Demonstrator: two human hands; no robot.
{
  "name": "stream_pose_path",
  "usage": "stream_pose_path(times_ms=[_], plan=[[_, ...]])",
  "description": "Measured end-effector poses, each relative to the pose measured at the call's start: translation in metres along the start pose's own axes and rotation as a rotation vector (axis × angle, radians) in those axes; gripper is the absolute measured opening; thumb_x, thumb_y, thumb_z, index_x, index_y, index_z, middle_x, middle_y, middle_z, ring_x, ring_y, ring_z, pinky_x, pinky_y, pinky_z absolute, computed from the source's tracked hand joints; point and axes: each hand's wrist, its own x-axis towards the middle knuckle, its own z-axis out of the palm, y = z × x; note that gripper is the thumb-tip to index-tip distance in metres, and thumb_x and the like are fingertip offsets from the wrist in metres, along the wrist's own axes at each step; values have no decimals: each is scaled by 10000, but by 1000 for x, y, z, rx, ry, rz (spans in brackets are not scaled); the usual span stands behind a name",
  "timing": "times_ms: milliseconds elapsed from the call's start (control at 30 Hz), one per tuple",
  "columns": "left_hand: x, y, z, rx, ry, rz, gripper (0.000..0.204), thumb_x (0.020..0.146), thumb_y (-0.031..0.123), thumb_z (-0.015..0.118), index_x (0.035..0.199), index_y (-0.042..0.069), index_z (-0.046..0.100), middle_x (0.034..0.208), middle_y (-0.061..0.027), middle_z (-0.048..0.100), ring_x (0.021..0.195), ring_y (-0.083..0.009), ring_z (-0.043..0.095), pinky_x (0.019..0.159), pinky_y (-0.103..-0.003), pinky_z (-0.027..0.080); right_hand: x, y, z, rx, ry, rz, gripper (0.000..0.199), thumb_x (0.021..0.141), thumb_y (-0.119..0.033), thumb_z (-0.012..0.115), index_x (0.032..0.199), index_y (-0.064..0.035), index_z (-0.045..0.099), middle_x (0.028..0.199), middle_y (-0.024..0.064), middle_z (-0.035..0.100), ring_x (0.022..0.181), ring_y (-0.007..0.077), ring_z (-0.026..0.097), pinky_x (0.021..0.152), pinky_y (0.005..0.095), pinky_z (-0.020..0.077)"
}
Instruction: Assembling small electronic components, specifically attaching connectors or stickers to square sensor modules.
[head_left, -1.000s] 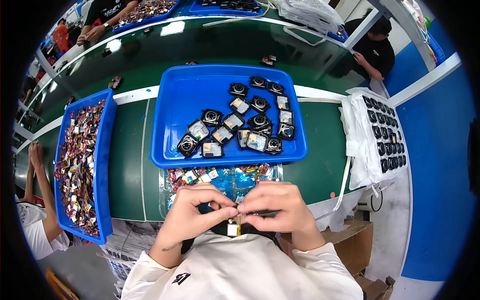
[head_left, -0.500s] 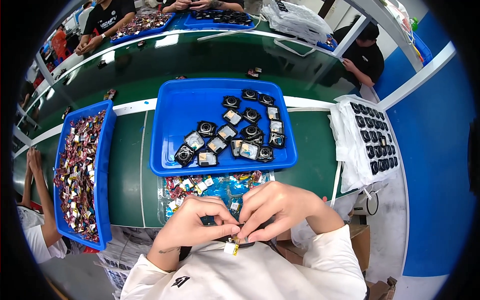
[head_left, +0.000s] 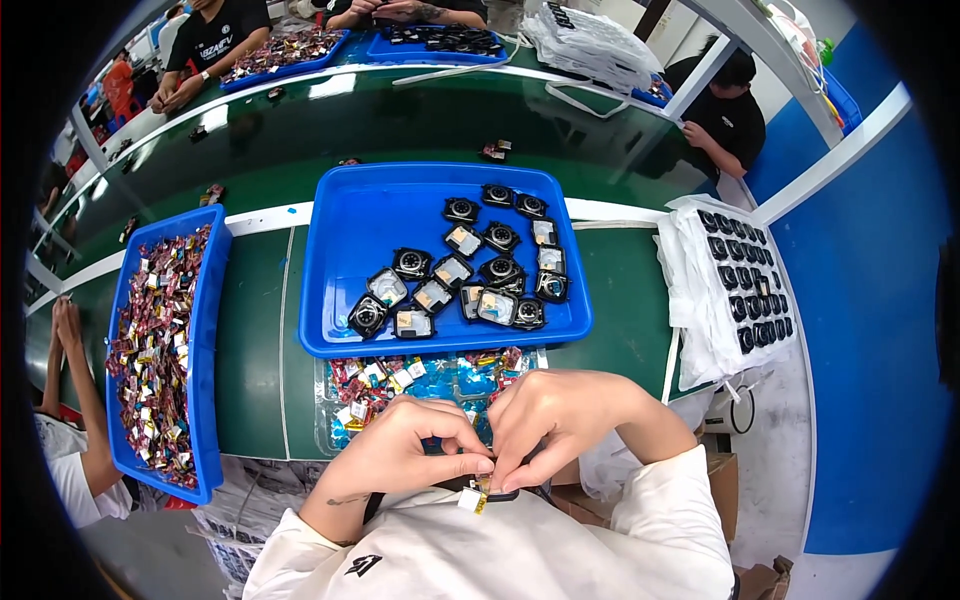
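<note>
Close to my chest, my left hand (head_left: 405, 450) and my right hand (head_left: 555, 425) meet, thumbs and fingers pinched together. Between them is a black watch case (head_left: 508, 494), mostly covered by my fingers. A small part with a white block and yellow tape (head_left: 471, 500) hangs from its near side. Both hands are closed at the case; the exact spot under my right fingertips is hidden. Just beyond them, a clear compartment tray (head_left: 326, 425) holds red-and-white electronic parts on blue film. Behind that stands a blue tray (head_left: 340, 240) with several black watch cases (head_left: 411, 263), some face up, others showing pale insides.
To the left, a long blue bin (head_left: 205, 400) is heaped with small electronic parts. At right lies a stack of white trays (head_left: 690, 300) carrying black watch pieces. Beyond runs a green conveyor belt (head_left: 400, 120) with scattered parts. Other people sit along it.
My hands have shifted slightly to the right and down, still together at the watch case. The hanging white-and-yellow part moved with them. Parts on the belt have slid a little left.
</note>
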Motion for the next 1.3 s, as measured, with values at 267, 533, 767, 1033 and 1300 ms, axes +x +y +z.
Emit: stream_pose_path(times_ms=[267,533,767,1033,1300], plan=[[4,3,6,-32,19,-17,143,761,95,774,883,40,724,753,-25,644,646,-94,529,576,-231,432,0,3,-10,139,-75,42,98,807,-78,724,896,-47,750,737,71,694,626,189,615,584,293,463],[-8,-1,-3,-199,436,10,580,757,19,743,1294,10,523,1027,-35,591,774,-53,406,705,-183,374,-57,25,-131,-290,1041,246,170,886,-102,632,909,39,723,854,105,714,793,129,659,749,244,518],[-22,-5,-1,-107,496,-78,458,777,19,732,1208,-9,579,1002,-34,584,834,-48,475,729,-183,392,-128,132,-219,-1069,1350,910,506,810,-410,613,1218,-110,623,1086,90,687,1043,298,629,922,364,466],[-40,-2,-18,-28,780,-14,250,839,-24,666,1084,-57,629,871,-42,637,767,-62,562,668,-186,442,-159,164,-234,-1122,1410,1133,640,793,-351,595,1368,-93,482,1232,55,631,1165,305,548,1012,422,400],[-30,-9,-9,701,681,-130,297,674,33,783,960,1,710,762,-59,596,723,-170,534,627,-288,427,-150,159,-227,-1114,1521,1161,468,786,-266,564,1211,-82,624,1124,183,649,1109,368,561,973,444,437]])
